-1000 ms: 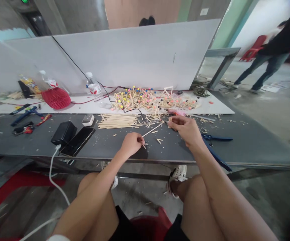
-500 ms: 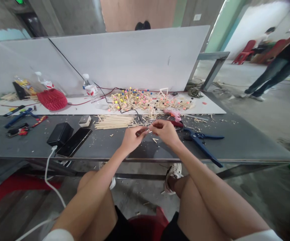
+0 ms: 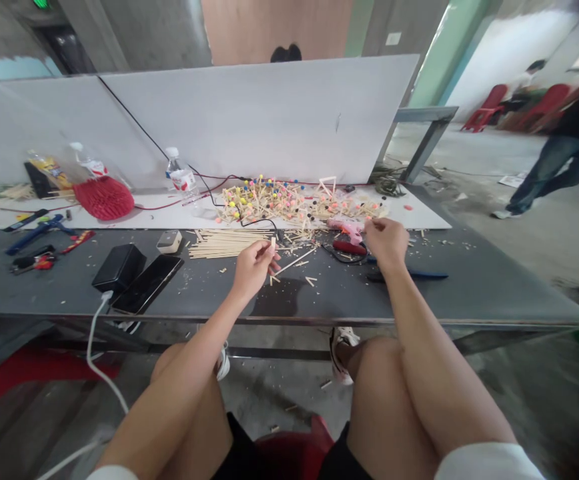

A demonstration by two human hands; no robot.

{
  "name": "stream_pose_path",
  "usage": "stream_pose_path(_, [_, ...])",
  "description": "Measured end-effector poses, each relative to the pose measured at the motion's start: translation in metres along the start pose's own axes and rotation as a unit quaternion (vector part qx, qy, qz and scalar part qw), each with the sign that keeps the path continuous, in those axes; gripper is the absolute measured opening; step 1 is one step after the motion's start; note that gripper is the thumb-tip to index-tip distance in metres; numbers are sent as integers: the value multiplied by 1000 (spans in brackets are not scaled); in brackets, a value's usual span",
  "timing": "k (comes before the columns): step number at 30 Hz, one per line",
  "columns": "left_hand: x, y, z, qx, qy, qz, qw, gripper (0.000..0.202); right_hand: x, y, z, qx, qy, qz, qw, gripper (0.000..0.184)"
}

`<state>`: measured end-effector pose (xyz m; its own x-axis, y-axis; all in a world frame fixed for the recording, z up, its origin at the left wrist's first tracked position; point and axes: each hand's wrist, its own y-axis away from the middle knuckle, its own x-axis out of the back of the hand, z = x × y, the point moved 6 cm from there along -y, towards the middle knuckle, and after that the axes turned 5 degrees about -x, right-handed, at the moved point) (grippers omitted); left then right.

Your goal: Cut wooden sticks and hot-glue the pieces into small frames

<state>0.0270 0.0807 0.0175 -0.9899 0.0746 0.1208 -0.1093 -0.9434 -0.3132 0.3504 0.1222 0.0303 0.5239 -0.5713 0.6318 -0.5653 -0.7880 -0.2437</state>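
My left hand [image 3: 253,268] is closed in a pinch, a short piece of wooden stick [image 3: 273,243] upright between thumb and forefinger. Beside its fingertips a longer thin stick [image 3: 297,261] lies slanting, with short offcuts [image 3: 310,281] around. My right hand [image 3: 388,241] has its fingers curled together just right of a pink glue gun [image 3: 348,230]; whatever it may hold is hidden. A red-handled tool [image 3: 349,248] lies below the glue gun. Under my right forearm, blue-handled cutters [image 3: 432,275] are partly covered. Behind my left hand lies a row of bare wooden sticks [image 3: 227,243].
A pile of sticks with coloured balls [image 3: 279,200] covers part of the white board [image 3: 429,217]. To the left are a black phone [image 3: 148,285], a black charger block [image 3: 119,267], a red mesh bundle [image 3: 103,198] and a plastic bottle [image 3: 182,180]. A person [image 3: 564,153] walks at right.
My hands, together before, have parted. My right hand moved right and up to beside the glue gun; my left shifted slightly left, with the short stick now showing. The person at right moved.
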Motion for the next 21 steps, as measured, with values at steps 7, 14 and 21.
stream_pose_path(7, [-1,4,-1,3,3,-7,1000,41,-35,-15,18,-15,154,-41,987,58])
stream_pose_path(14, [-4,5,-1,0,-9,-16,1000,38,-52,-14,12,-59,95,-37,993,46])
stream_pose_path(21, [-1,7,-1,9,-4,-18,1000,39,-38,-16,13,-68,47,20,996,37])
